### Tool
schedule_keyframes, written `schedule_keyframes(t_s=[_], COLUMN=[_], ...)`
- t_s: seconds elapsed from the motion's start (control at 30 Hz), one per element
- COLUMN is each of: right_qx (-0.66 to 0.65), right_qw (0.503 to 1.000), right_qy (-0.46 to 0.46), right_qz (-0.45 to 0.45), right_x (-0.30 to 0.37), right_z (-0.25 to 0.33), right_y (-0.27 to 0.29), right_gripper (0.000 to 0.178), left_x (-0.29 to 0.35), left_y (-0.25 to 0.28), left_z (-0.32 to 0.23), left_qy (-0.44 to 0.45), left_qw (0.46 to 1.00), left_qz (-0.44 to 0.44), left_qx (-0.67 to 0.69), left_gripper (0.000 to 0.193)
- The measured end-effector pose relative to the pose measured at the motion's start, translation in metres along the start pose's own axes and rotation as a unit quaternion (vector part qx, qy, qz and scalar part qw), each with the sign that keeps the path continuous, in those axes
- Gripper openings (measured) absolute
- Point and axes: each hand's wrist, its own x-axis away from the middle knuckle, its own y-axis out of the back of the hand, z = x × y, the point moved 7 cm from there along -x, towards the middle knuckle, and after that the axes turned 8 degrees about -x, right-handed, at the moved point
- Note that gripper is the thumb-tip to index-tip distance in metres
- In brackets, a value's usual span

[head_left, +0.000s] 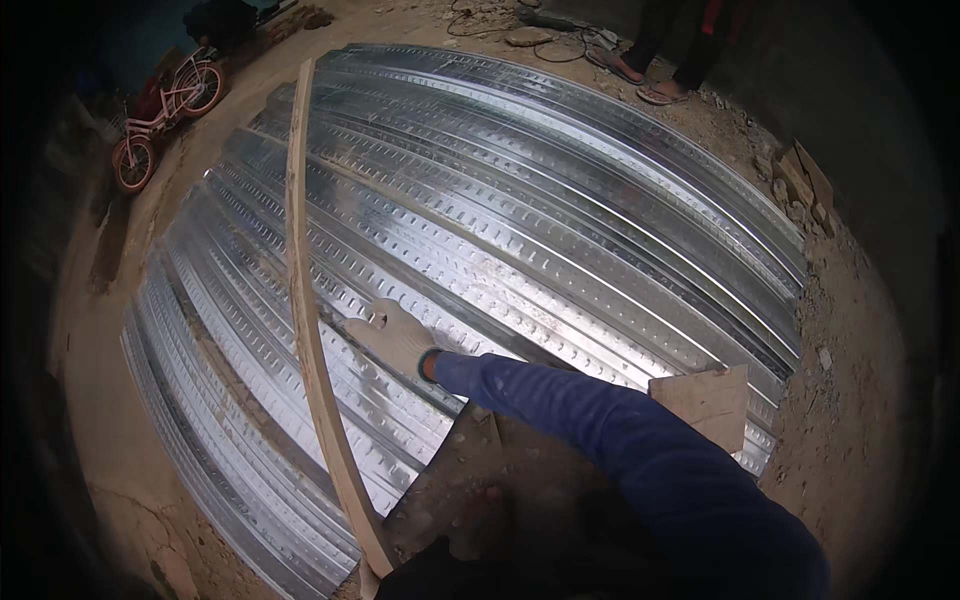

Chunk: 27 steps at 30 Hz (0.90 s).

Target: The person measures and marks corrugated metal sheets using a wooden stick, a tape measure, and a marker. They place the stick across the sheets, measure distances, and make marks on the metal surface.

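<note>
A wide, ribbed sheet of shiny galvanized metal decking point(480, 270) lies spread on the ground, with rows of small embossed dents along its ribs. Across its ribs runs a long, narrow wooden batten point(300, 260), from the far edge down to the near edge. My right hand point(393, 338), in a whitish glove below a blue sleeve, reaches in from the lower right over the decking. Its fingers stretch toward the batten with the thumb apart, and nothing shows in them. Whether the fingertips touch the metal is unclear. My left hand does not appear.
A flat piece of wooden board point(703, 405) lies on the decking's near right part. Beyond the far right edge stand a person's sandalled feet point(640, 80), beside a cable point(560, 45) and rubble. A pink bicycle point(165, 115) stands at the far left.
</note>
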Motion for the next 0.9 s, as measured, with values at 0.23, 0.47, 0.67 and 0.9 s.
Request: schedule_keyframes(t_s=[0.23, 0.47, 0.67, 0.9], right_qx=[-0.167, -0.187, -0.171, 0.19], right_qw=[0.968, 0.947, 0.943, 0.973], right_qy=[-0.043, -0.106, -0.118, -0.096], right_qz=[-0.185, -0.239, -0.261, -0.093], right_x=[0.015, 0.066, 0.085, 0.132], right_z=[-0.012, -0.057, -0.062, -0.025], right_y=[0.06, 0.13, 0.16, 0.235], right_gripper=[0.073, 0.069, 0.072, 0.058], left_x=[-0.01, -0.037, -0.12, -0.158], left_y=[0.016, 0.033, -0.011, -0.013], left_z=[-0.035, -0.097, -0.184, -0.191], left_qy=[-0.055, -0.239, -0.276, -0.296], left_qw=[0.985, 0.918, 0.902, 0.875], left_qz=[0.01, -0.035, -0.027, -0.032], left_qx=[-0.163, -0.315, -0.332, -0.381], left_gripper=[0.096, 0.097, 0.093, 0.084])
